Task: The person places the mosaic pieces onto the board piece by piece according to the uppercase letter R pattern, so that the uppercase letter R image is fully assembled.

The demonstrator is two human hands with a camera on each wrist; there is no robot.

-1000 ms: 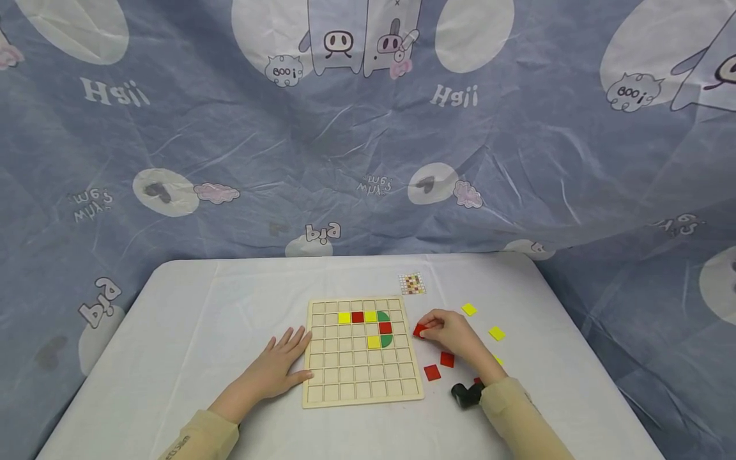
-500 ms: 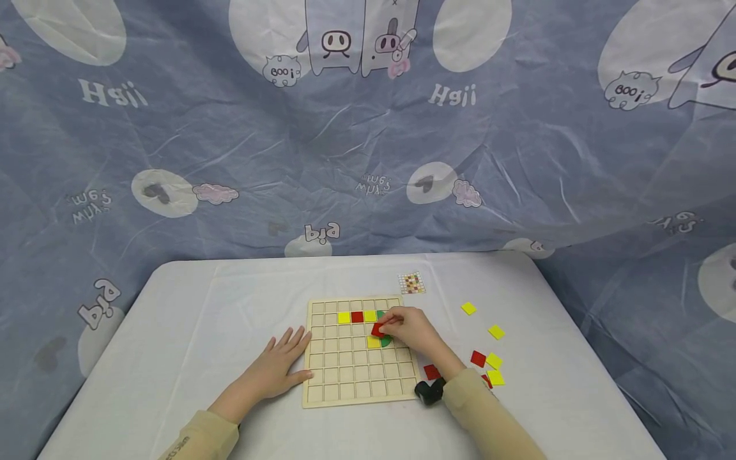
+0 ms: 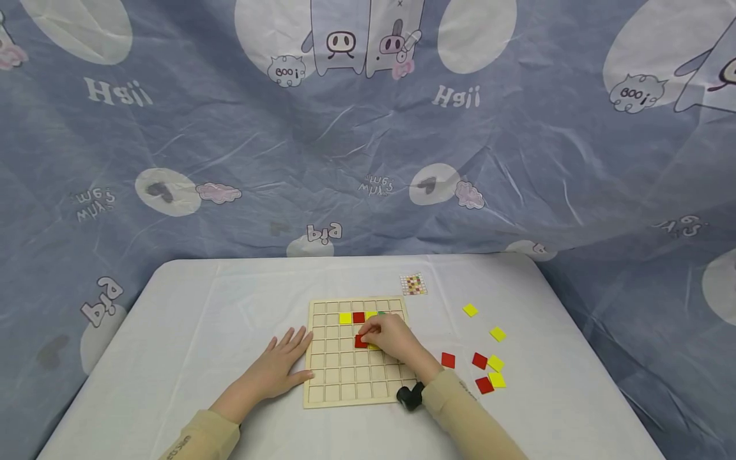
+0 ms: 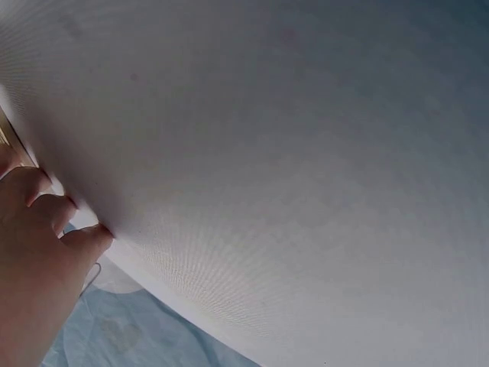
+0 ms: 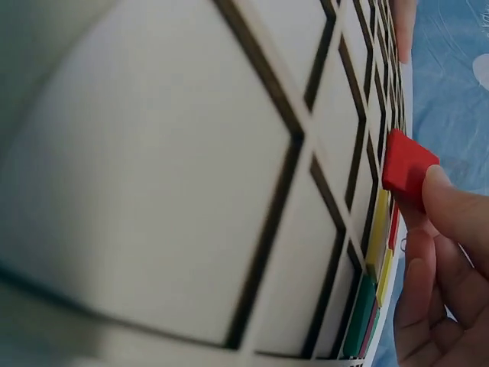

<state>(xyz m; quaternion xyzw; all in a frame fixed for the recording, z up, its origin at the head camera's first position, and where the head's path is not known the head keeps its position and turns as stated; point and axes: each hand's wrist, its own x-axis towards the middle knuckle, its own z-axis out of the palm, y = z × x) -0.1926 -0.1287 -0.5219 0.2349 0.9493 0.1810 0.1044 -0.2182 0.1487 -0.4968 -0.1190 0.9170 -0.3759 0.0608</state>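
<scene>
My right hand (image 3: pixel 393 338) pinches a red square tile (image 3: pixel 360 342) over the gridded wooden board (image 3: pixel 339 391), just left of a mostly covered yellow tile. In the right wrist view, thumb and fingers hold the red tile (image 5: pixel 407 167) tilted close to the grid; whether it touches the board I cannot tell. My left hand (image 3: pixel 278 364) lies flat with fingers spread, its tips on the board's left edge. Along an upper row sit a yellow tile (image 3: pixel 345 318), a red tile (image 3: pixel 359 317), another yellow one and a green piece partly hidden by the right hand.
Loose yellow tiles (image 3: pixel 497 334) and red tiles (image 3: pixel 448 360) are scattered on the white table right of the board. A small printed pattern card (image 3: pixel 413 284) lies beyond its far right corner. A black device (image 3: pixel 411 397) is at the right wrist. Patterned cloth (image 3: pixel 322 140) hangs behind.
My right hand has carried the red tile leftward from the table beside the board to over the grid. The left hand has stayed in place.
</scene>
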